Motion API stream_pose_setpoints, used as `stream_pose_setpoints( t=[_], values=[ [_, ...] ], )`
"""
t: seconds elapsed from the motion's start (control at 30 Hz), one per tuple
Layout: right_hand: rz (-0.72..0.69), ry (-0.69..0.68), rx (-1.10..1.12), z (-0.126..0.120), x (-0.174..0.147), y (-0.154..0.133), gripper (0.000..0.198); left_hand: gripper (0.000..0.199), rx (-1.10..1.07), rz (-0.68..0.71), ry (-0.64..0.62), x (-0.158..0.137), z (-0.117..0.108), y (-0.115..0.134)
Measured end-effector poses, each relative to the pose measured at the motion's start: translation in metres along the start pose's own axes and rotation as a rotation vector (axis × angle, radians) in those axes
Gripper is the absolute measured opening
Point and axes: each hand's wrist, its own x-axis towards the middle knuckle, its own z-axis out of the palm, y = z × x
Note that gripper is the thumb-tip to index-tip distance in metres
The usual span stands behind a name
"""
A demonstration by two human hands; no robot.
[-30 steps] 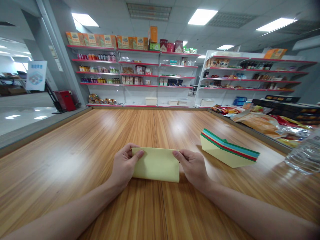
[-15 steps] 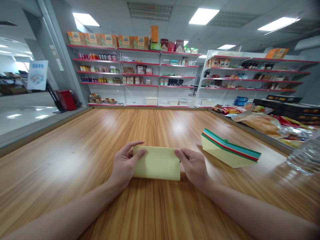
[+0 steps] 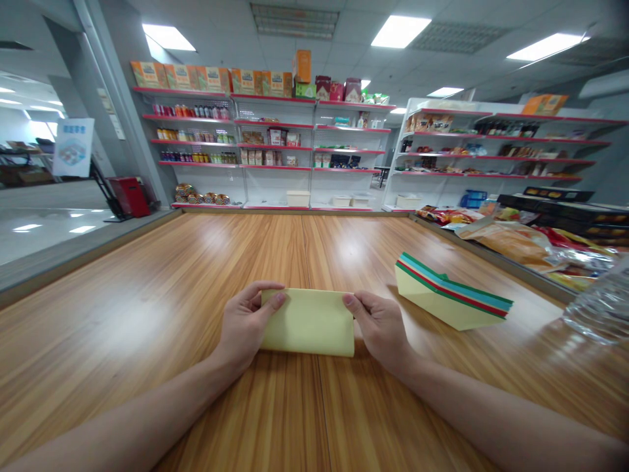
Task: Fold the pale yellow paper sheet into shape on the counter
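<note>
While my left grip (image 3: 244,322) and right grip (image 3: 386,324) pinch the yellow paper (image 3: 308,326) at both ends, a striped paper boat (image 3: 449,303) rests near the right edge of the table (image 3: 230,255).

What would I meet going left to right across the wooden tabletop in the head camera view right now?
Left hand, pale yellow paper, right hand, boat-shaped paper piece with striped edge, clear plastic container.

Open tabletop (image 3: 260,249) ahead; paper boat (image 3: 442,303) right
</note>
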Motion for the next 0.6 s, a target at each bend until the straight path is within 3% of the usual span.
stream_pose_setpoints(
  t=[0.2, 0.3, 0.47, 0.6],
  values=[
    [0.033, 0.003, 0.079, 0.001, 0.000, 0.001, 0.035, 0.022, -0.005, -0.018, -0.036, 0.000, -0.002, -0.003],
    [0.118, -0.017, 0.195, 0.000, 0.002, 0.003, 0.034, 0.019, -0.081, -0.125, -0.123, 0.003, -0.004, -0.001],
    [0.391, -0.190, 0.506, -0.001, 0.005, 0.004, 0.033, 0.017, -0.209, -0.448, -0.543, 0.014, -0.013, 0.006],
    [0.482, -0.402, 0.563, 0.003, 0.002, 0.000, 0.032, 0.022, 0.002, -0.634, -0.910, 0.012, -0.017, 0.016]
  ],
)
